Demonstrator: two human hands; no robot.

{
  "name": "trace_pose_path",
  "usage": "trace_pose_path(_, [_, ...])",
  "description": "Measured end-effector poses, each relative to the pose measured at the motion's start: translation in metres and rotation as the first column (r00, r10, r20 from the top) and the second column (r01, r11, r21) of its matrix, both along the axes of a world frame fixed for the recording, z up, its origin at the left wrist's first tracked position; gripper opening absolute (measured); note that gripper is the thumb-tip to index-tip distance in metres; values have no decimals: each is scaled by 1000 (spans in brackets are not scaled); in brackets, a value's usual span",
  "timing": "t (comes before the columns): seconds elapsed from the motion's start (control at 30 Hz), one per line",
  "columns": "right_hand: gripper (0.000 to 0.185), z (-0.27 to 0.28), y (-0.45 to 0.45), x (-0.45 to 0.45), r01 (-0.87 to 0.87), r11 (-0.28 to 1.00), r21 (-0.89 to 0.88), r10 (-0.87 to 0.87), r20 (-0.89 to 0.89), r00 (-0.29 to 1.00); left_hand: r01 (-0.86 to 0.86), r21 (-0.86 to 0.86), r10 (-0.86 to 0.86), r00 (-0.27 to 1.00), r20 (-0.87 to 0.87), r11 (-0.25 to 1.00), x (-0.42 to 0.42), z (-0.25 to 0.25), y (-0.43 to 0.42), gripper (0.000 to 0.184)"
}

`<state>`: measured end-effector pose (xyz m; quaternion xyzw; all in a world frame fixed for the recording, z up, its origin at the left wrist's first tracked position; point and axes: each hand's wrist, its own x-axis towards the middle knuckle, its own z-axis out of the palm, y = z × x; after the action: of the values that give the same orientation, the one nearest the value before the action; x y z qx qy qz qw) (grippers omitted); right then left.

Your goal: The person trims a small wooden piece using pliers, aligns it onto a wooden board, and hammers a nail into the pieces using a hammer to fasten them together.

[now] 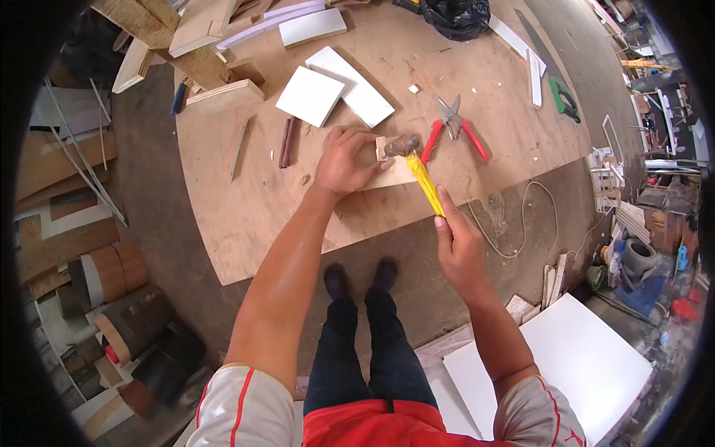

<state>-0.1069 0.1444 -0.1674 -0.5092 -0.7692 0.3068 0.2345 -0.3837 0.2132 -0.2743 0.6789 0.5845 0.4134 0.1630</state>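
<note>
My right hand (462,244) grips a hammer (426,185) by its yellow-wrapped handle. The rusty hammer head rests over, or just above, a small pale wood piece (395,177) at the front part of the worktable (261,216). My left hand (346,160) is curled round the left end of that wood piece, thumb on the near side and fingers on the far side. Part of the wood is hidden by the hammer head and the fingers, and whether a nail is there I cannot tell. Red-handled snips (451,123) lie spread just right of the hammer head.
White boards (311,95) lie beyond my left hand, near a dark reddish strip (287,141). A green-handled saw (564,99) is at the right edge. A wooden frame (201,63) stands back left, a black bag (458,16) at the back. A cord (555,216) trails over the floor.
</note>
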Motion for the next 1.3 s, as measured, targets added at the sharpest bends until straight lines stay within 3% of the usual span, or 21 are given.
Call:
trace_pose_path(0.13, [53,-7,-5,-3,-1,999,41,-1,67,998,-6,-1,6,1000,1,1000,1,-1,0,48])
trace_pose_path(0.37, [54,-2,-11,-10,53,986,159,-52,-15,999,-15,-6,15,1000,-17,1000,0,-2,0,47])
trace_pose_path(0.53, [55,-9,-14,-17,30,995,100,-48,189,981,10,-52,-9,1000,8,999,1,4,0,45])
trace_pose_path(0.63, [56,2,-13,-16,51,990,133,-60,59,996,1,-30,0,1000,9,1000,0,1,0,46])
trace_pose_path(0.77, [55,16,-17,-18,62,976,208,-76,62,995,-10,-16,10,1000,-20,1000,0,-3,1,49])
trace_pose_path(0.93, [54,-19,-20,-23,60,988,146,-81,142,987,-9,-33,9,1000,-8,999,0,2,1,49])
trace_pose_path(1.07, [56,-7,-23,-24,113,960,257,-118,3,993,-4,-35,5,1000,13,999,0,2,-1,48])
trace_pose_path(1.17, [54,-24,-29,-25,58,968,245,-94,135,986,3,-46,-3,1000,2,999,-1,4,-1,49])
trace_pose_path(1.27, [55,-31,-26,-30,76,989,125,-96,161,982,9,-72,-9,1000,1,997,1,5,-2,50])
trace_pose_path(1.3, [56,-28,-25,-31,84,980,179,-105,110,988,7,-79,-7,1000,-1,997,0,5,-1,51])
